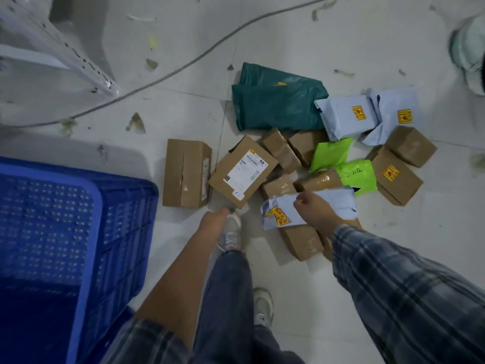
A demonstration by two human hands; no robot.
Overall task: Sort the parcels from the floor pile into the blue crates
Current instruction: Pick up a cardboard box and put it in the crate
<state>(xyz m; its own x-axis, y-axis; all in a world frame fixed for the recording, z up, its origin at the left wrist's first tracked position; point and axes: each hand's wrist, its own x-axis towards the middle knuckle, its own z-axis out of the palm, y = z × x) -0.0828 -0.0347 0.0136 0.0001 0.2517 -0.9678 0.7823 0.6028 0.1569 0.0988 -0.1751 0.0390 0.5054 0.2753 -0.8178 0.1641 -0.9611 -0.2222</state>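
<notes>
right grip curled around the pale blue mailer, atop the floor pile

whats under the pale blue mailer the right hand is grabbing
The right hand grips the pale blue mailer, which lies across brown cardboard boxes; their ends stick out below it. How many lie under it is hidden.

Blue crates stand left of the pile: brown boxes, pale blue mailers, green bags, scattered flat.
</notes>
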